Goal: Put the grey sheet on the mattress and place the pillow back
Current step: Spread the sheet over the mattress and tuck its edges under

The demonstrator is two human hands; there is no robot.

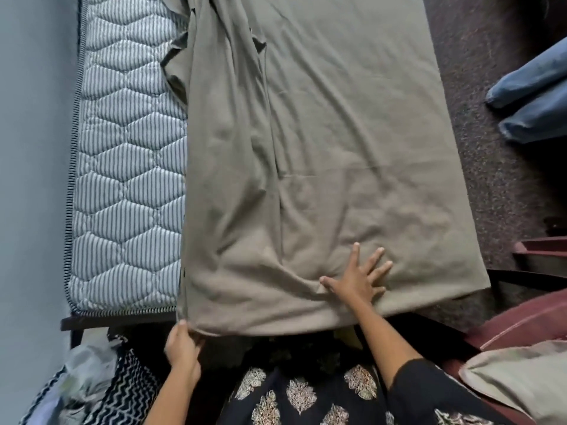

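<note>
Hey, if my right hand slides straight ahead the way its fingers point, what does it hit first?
Nothing stands in its way: the right hand lies flat on the grey sheet, pointing up the mattress and slightly right. It would meet only light wrinkles, then probably the sheet's right edge.

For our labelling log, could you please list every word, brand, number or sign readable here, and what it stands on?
None: no text can be read.
The grey sheet, the striped mattress and the pillow show only plain cloth or pattern; the dark garment bears leaf prints, not letters.
</note>
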